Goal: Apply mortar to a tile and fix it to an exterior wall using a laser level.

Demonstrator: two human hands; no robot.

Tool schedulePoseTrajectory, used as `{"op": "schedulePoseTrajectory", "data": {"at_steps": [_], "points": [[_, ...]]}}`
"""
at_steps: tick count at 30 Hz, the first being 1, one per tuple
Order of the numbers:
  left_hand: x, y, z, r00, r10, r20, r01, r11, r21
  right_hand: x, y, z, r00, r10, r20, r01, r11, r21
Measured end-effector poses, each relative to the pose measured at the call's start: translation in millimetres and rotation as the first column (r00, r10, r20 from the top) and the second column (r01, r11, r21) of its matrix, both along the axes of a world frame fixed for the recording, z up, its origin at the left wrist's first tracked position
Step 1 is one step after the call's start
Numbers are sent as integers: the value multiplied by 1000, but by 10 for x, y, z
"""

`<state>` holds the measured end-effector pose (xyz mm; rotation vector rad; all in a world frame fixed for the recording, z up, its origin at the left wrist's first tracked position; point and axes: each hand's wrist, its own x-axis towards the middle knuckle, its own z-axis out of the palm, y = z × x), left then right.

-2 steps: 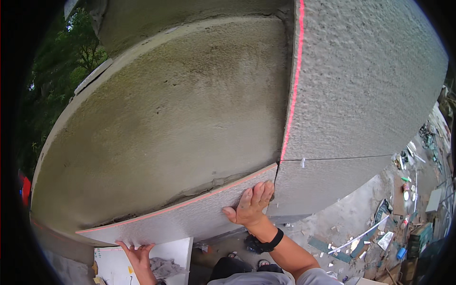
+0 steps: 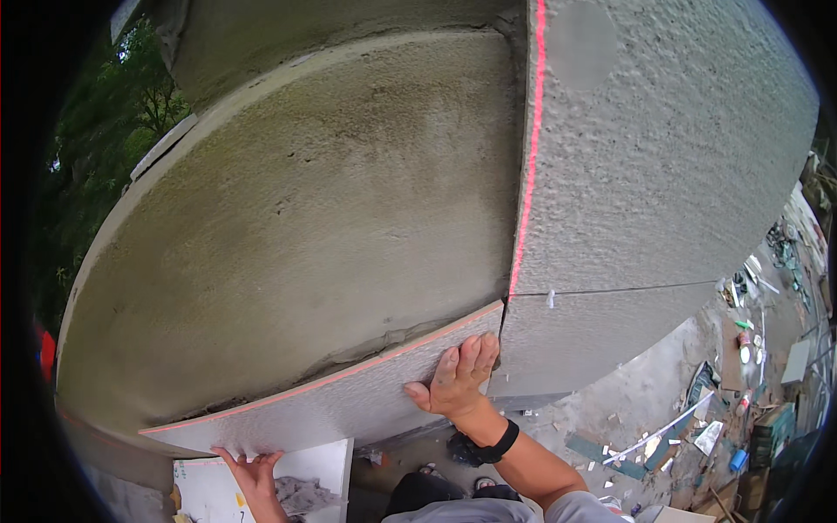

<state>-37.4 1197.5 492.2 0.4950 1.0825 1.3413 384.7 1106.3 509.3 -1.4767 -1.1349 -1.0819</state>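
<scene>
Beside already-mounted rough grey panels (image 2: 663,183), below yet-uncovered brownish cement wall (image 2: 349,209), a long grey textured strip (image 2: 349,398) has the left hand (image 2: 255,479) at its lower edge and, well apart, the right hand (image 2: 457,383) spread flat.

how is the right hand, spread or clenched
Spread: the right hand rests on the long grey textured panel, thumb stretched away from its fingers.
</scene>
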Motion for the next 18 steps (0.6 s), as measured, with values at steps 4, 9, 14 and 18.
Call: {"op": "schedulePoseTrajectory", "data": {"at_steps": [4,9,14,18], "points": [[36,-13,53,994,108,1,-107,991,-83,-4,7,-5,1000,-10,8,10,999,-31],[193,-120,281,999,43,22,-43,999,-17,-3,-16,-27,1000,-14,24,16,998,-66],[371,-219,247,976,65,-206,-55,997,51,4,-12,11,1000,18,15,-17,997,-79],[276,-175,183,924,6,-381,73,979,191,-27,-8,86,1000,-1,19,2,997,-72]]}}
